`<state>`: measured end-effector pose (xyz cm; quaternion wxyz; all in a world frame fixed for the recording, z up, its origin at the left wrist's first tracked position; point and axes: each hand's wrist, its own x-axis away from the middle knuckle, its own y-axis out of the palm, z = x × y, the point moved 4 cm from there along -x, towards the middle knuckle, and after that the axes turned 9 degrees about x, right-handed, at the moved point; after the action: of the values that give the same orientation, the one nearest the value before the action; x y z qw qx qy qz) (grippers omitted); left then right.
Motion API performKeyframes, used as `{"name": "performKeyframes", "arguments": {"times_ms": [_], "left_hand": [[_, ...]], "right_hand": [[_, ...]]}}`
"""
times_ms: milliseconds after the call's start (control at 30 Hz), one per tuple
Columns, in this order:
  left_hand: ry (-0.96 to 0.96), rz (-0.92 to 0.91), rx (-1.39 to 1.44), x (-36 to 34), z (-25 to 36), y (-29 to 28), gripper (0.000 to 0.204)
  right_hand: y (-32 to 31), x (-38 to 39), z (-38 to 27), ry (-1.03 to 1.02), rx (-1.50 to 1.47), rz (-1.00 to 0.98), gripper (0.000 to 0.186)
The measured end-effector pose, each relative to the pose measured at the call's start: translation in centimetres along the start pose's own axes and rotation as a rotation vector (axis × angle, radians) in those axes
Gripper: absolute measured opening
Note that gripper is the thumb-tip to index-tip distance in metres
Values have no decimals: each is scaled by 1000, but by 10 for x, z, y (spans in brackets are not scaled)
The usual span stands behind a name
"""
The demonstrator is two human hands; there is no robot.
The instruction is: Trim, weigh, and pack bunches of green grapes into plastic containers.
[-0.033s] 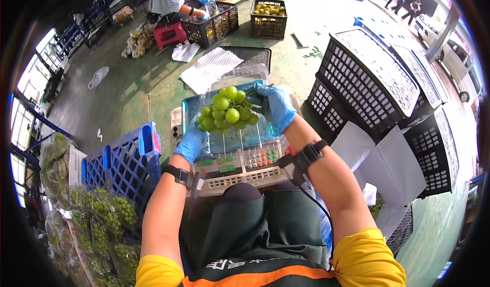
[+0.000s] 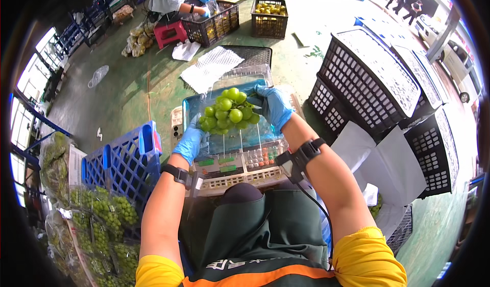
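A bunch of green grapes (image 2: 229, 112) hangs between my two blue-gloved hands, just above a scale's blue tray (image 2: 192, 106). My right hand (image 2: 277, 108) is closed at the bunch's upper right, by the stem end. At the lower left side of the bunch, my left hand (image 2: 190, 140) holds it, with the fingers partly hidden behind the grapes. The scale's panel (image 2: 240, 160), with green displays and keys, faces me below the tray. Clear plastic (image 2: 247, 75) lies at the tray's far edge.
A blue crate (image 2: 122, 157) and bagged grapes (image 2: 104, 215) stand at left. Black crates (image 2: 362, 78) are stacked at right, beside a paper-lined crate (image 2: 393, 164). White foam netting (image 2: 212, 67) lies beyond the scale. Farther off, a co-worker (image 2: 171, 1) reaches into a fruit crate (image 2: 219, 24).
The bunch has shifted very slightly to the right and turned a little. Both my hands keep their places on it. The co-worker's hand has moved slightly over the crate.
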<state>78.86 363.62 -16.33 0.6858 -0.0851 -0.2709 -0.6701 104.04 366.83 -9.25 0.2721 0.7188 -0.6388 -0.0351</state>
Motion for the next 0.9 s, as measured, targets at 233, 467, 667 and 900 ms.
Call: {"name": "performKeyframes", "arguments": {"times_ms": [233, 467, 667, 900], "left_hand": [[139, 58, -72, 2, 9, 0, 77], [462, -61, -188, 34, 28, -12, 73], [771, 205, -240, 123, 30, -77, 52], [958, -170, -1111, 217, -26, 58, 42]], "right_hand": [[-41, -45, 25, 38, 1211, 216, 30], [-33, 80, -77, 89, 1135, 49, 36], [-208, 220, -120, -57, 774, 340, 35], [-421, 418, -35, 349, 599, 1013, 17]]}}
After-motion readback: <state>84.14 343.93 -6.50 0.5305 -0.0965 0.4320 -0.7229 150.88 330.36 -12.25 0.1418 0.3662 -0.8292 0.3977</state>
